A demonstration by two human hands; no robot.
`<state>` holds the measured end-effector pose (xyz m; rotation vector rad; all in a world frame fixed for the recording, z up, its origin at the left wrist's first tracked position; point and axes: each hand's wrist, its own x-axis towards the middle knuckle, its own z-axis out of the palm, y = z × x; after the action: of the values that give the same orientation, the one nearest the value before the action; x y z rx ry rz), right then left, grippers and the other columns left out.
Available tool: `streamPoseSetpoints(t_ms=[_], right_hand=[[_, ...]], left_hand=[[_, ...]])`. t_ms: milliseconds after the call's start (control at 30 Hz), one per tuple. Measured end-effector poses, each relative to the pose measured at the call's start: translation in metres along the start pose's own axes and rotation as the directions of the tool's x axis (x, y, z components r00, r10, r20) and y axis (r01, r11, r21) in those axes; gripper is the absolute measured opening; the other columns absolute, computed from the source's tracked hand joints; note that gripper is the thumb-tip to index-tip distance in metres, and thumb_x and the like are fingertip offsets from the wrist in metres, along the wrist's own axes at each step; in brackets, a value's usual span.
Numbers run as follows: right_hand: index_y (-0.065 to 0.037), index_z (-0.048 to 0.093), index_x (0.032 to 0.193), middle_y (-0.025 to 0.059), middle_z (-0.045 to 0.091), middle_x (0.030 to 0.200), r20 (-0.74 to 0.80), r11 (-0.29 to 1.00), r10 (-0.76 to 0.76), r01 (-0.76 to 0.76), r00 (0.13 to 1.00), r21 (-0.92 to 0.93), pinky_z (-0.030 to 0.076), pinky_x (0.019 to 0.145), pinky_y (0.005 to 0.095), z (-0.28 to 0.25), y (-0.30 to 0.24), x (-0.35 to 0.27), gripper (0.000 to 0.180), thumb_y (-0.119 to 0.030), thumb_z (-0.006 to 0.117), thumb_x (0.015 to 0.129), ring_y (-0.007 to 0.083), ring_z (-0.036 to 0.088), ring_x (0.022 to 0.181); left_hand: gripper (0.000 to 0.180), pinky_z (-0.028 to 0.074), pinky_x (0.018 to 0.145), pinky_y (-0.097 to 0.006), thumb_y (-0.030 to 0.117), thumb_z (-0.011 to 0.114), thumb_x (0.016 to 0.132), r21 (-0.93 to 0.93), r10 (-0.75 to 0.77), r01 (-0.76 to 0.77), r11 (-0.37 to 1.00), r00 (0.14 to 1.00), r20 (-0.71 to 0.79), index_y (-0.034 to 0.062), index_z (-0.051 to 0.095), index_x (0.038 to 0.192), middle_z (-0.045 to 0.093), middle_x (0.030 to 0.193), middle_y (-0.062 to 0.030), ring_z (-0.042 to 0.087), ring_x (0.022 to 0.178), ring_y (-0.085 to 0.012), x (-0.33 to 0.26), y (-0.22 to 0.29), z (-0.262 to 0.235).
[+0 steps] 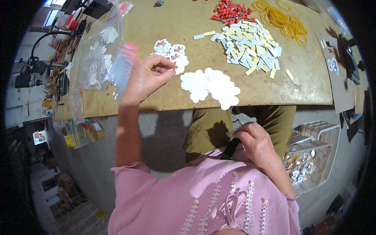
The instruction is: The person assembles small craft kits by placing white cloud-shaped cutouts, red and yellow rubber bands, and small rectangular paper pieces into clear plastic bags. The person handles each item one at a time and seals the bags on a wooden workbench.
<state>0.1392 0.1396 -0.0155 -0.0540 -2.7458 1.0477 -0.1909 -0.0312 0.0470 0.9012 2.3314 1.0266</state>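
My left hand [147, 76] reaches over the table, thumb and fingertips pinched at the edge of a small pile of white, cloud-shaped paper cutouts with reddish-brown prints [176, 53]. Just right of it, plain white cutouts of similar shape [211, 86] lie overlapping near the table's front edge. Below that edge, above my lap, my right hand [256, 143] is closed. Something small and pale shows at its fingers, too unclear to name. Clear plastic bags with a red-pink top edge [121, 70] lie left of my left hand, partly hidden by it.
Small white and yellow strips [250, 45] are heaped on the table [301, 86]. Behind them lie red-ended small parts [231, 11] and yellow rubber bands [284, 19]. More cutouts sit in a clear bag [92, 58] at left. White plastic baskets [323, 156] stand on the floor at right.
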Motion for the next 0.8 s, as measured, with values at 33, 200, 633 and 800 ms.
streamPoseSetpoints(t_ms=[33, 200, 633, 800], right_hand=[[-0.002, 0.069, 0.097, 0.0111, 0.063, 0.096, 0.000, 1.000, -0.002, 0.002, 1.000, -0.004, 0.054, 0.081, 0.0406, 0.000, 0.000, 0.000, 0.021, -0.003, 0.066, 0.075, 0.0310, 0.064, 0.093], [-0.002, 0.068, 0.097, 0.0114, 0.064, 0.098, -0.001, 1.000, -0.004, 0.004, 1.000, 0.003, 0.054, 0.082, 0.0403, 0.001, 0.001, 0.001, 0.021, -0.002, 0.065, 0.076, 0.0311, 0.064, 0.094], [-0.001, 0.068, 0.102, 0.0134, 0.064, 0.110, -0.158, 0.987, -0.096, 0.073, 0.983, -0.145, 0.054, 0.088, 0.0408, -0.007, -0.003, 0.004, 0.028, -0.007, 0.067, 0.074, 0.0312, 0.065, 0.106], [0.001, 0.067, 0.104, 0.0155, 0.064, 0.116, -0.197, 0.984, -0.123, 0.094, 0.973, -0.154, 0.054, 0.091, 0.0423, -0.014, -0.006, 0.008, 0.027, -0.008, 0.068, 0.078, 0.0331, 0.065, 0.114]], left_hand=[[0.013, 0.052, 0.071, -0.022, 0.003, 0.076, 0.090, 0.011, -0.004, 0.004, 1.000, 1.000, -0.004, 0.0000, 0.077, 0.103, 0.074, 0.093, -0.0020, 0.064, 0.082, -0.0054, -0.001, 0.002, 0.001], [0.014, 0.053, 0.069, -0.026, -0.001, 0.071, 0.089, 0.370, 0.309, -0.244, 0.896, 0.943, -0.127, -0.0012, 0.074, 0.103, 0.073, 0.089, -0.0087, 0.067, 0.076, -0.0132, -0.010, 0.000, 0.008], [0.009, 0.053, 0.067, -0.028, 0.002, 0.075, 0.089, 0.536, 0.418, -0.129, 0.835, 0.781, -0.463, -0.0003, 0.072, 0.097, 0.070, 0.086, -0.0076, 0.064, 0.071, -0.0146, -0.014, -0.017, 0.033], [0.009, 0.050, 0.067, -0.026, 0.000, 0.075, 0.090, 0.162, 0.214, -0.149, 0.976, 0.803, -0.556, 0.0002, 0.072, 0.099, 0.071, 0.088, -0.0066, 0.063, 0.076, -0.0109, -0.051, 0.011, 0.051]])
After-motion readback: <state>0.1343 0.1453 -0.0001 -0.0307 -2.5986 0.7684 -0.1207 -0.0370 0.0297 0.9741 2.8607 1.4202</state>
